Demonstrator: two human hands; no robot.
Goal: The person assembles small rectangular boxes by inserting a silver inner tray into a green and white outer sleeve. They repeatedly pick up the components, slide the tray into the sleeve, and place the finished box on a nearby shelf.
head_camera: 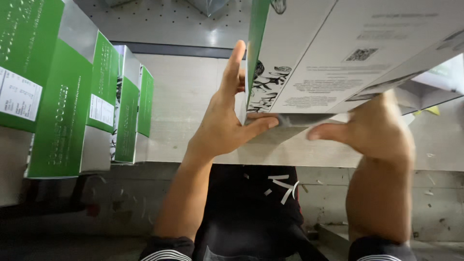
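Observation:
I hold a large white cardboard box (338, 53) with black printed drawings and a green side edge, tilted above a pale shelf board (183, 96). My left hand (224, 116) grips its near left corner, fingers up along the green side and thumb under the bottom edge. My right hand (374, 128) is blurred and supports the box from below at the right, thumb pointing left.
A row of green and silver boxes (67, 101) stands upright along the left side of the shelf. A grey perforated back panel (169, 21) is behind. Below the shelf edge are my dark clothes (251, 212) and a dusty concrete floor (435, 208).

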